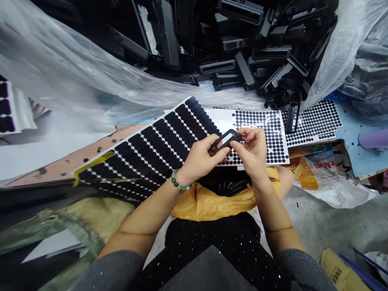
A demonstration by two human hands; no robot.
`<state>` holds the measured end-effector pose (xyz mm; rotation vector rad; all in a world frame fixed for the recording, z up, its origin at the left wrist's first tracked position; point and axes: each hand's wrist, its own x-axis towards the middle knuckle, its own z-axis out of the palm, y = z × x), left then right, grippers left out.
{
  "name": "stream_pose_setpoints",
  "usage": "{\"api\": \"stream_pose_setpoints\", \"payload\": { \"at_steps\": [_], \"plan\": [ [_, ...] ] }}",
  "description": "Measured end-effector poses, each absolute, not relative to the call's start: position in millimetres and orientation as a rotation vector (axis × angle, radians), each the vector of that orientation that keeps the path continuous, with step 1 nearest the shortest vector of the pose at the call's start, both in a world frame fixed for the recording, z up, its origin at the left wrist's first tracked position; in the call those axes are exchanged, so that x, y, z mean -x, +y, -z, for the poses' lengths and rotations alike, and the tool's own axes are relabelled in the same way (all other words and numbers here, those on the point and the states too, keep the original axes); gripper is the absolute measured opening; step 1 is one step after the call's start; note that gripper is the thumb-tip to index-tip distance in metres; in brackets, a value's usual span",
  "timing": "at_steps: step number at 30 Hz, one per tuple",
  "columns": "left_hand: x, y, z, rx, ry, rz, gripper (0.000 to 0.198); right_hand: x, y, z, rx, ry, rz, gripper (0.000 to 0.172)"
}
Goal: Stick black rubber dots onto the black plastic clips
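Observation:
Between my two hands is a small black plastic frame part with a rounded end and a pale opening. My left hand grips its left end, thumb along the near edge. The thumb of my right hand presses on the right end, with the fingers curled behind. Beneath the hands lie a sheet of large black stickers on the left and a sheet of small round black dots on the right. Whether a sticker is on my right fingertips is hidden.
Many similar black parts are heaped at the back amid clear plastic sheeting. A yellow bag with black parts inside sits open below my hands. More dot sheets, a white wrapper and a purple object lie at the right.

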<state>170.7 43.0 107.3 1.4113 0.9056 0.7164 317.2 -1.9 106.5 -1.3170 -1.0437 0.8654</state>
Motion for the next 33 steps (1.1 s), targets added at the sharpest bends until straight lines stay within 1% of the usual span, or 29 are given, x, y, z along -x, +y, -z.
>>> {"api": "stream_pose_setpoints", "payload": {
  "at_steps": [1,4,6,8,10,12,15,16,18,19,20,21,23,25,28,30,33],
  "plan": [
    [-171,43,-107,-1.38,0.898,-0.705,0.03,-316,-2,-104,1.306,-0.995,-0.882,0.035],
    [-172,41,-101,-1.246,0.818,-0.647,0.033,-317,-1,-96,1.289,-0.873,-0.966,0.027],
    [-172,40,-97,-1.218,0.767,-0.619,0.032,-320,-2,-93,1.287,-0.86,-0.997,0.031],
    [-172,44,-94,-1.334,0.734,-0.588,0.028,-325,-6,-91,1.321,-0.915,-0.967,0.036],
    [-173,56,-95,-1.565,0.698,-0.557,0.02,-334,-11,-92,1.381,-0.995,-0.945,0.031],
    [-178,78,-99,-1.777,0.721,-0.581,0.018,-342,-17,-93,1.445,-1.127,-1.011,0.023],
    [-201,122,-109,-1.905,0.928,-0.756,0.017,-351,-25,-96,1.563,-1.376,-1.059,0.023],
    [-213,137,-111,-1.915,1.001,-0.826,0.016,-352,-26,-97,1.611,-1.407,-1.016,0.023],
    [-243,166,-112,-1.898,1.046,-0.853,0.015,-351,-27,-99,1.697,-1.406,-0.949,0.022],
    [-259,178,-111,-1.833,1.098,-0.84,0.008,-349,-27,-101,1.724,-1.41,-0.969,0.02],
    [-275,188,-108,-1.758,1.156,-0.779,0.007,-347,-27,-102,1.736,-1.431,-1.023,0.019],
    [-291,197,-105,-1.67,1.209,-0.723,0.017,-346,-28,-103,1.73,-1.466,-1.093,0.018],
    [-316,210,-98,-1.474,1.285,-0.715,0.027,-345,-29,-103,1.689,-1.536,-1.177,0.016],
    [-332,218,-92,-1.307,1.295,-0.77,0.027,-350,-31,-100,1.685,-1.541,-1.082,0.015],
    [-335,220,-87,-1.112,1.177,-0.858,0.024,-361,-30,-89,1.773,-1.465,-0.775,0.015],
    [-325,214,-89,-0.985,1.054,-0.902,0.02,-366,-24,-80,1.838,-1.457,-0.634,0.015],
    [-293,197,-101,-0.816,0.923,-0.982,0.016,-363,-9,-68,1.933,-1.542,-0.545,0.011]
  ]
}}
